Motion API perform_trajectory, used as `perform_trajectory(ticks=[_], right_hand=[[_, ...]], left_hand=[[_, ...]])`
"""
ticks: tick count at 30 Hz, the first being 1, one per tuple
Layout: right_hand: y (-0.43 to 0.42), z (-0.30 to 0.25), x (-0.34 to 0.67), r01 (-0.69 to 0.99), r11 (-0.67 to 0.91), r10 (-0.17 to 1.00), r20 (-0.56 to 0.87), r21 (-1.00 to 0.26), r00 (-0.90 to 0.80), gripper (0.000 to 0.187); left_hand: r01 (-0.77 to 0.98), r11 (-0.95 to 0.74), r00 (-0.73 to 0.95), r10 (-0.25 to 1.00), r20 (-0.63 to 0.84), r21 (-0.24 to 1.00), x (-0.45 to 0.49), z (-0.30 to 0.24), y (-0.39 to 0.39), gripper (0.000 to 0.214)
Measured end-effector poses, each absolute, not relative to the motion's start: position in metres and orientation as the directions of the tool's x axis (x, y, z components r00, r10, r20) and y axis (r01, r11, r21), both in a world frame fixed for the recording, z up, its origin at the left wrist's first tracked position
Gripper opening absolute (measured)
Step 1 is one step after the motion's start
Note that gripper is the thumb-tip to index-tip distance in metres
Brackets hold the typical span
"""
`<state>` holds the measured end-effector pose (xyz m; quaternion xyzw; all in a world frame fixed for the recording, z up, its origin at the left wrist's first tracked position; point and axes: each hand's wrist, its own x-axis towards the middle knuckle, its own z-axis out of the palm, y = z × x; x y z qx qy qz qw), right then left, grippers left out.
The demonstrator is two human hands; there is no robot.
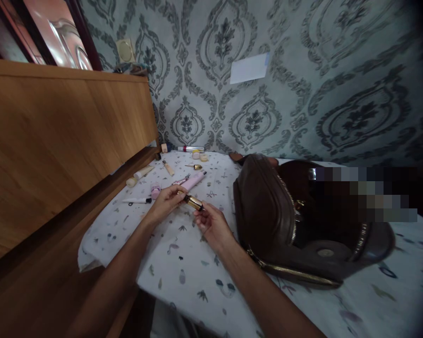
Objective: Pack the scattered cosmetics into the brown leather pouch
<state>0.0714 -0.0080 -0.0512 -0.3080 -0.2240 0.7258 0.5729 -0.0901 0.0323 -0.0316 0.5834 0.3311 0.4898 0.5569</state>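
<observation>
Both my hands meet over a white patterned cloth (pixel 183 267). My left hand (pixel 166 203) is closed around one end of a small gold and dark tube (pixel 193 202), like a lipstick or mascara. My right hand (pixel 211 223) pinches the tube's other end with its fingertips. Just behind the hands lies a pink tube (pixel 193 181). An open brown bag (pixel 285 220) with a gold zip lies right of my right hand.
Several cosmetics lie scattered at the far left of the cloth: a white pencil (pixel 137 201), a cream tube (pixel 143 172), a red-capped stick (pixel 191 149), small jars. A wooden headboard (pixel 56 141) rises on the left. Patterned wallpaper (pixel 303 70) is behind.
</observation>
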Motion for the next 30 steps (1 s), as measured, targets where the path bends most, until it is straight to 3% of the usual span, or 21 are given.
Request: perform_trajectory(ticks=[5,10,16,23,30], right_hand=[[-0.011,-0.051,0.067,-0.694,-0.161,0.987,-0.113,-0.702,-0.114,0.043],[-0.013,-0.05,0.067,-0.669,-0.162,0.987,-0.122,-0.725,-0.107,0.046],[-0.015,-0.045,0.068,-0.64,-0.209,0.978,-0.166,-0.739,-0.127,0.049],[-0.016,-0.038,0.069,-0.57,-0.305,0.952,-0.25,-0.763,-0.175,0.037],[-0.014,-0.035,0.069,-0.592,-0.385,0.919,-0.354,-0.708,-0.174,0.051]], left_hand=[[-0.068,-0.185,0.272,0.942,0.197,0.98,-0.09,-0.036,0.036,0.031],[-0.056,-0.208,0.259,0.942,0.215,0.977,-0.089,-0.036,0.035,0.031],[-0.073,-0.229,0.261,0.935,0.24,0.971,-0.089,-0.034,0.034,0.029],[-0.045,-0.25,0.277,0.927,0.253,0.967,-0.088,-0.034,0.033,0.03],[-0.046,-0.279,0.281,0.918,0.28,0.959,-0.085,-0.028,0.024,0.034]])
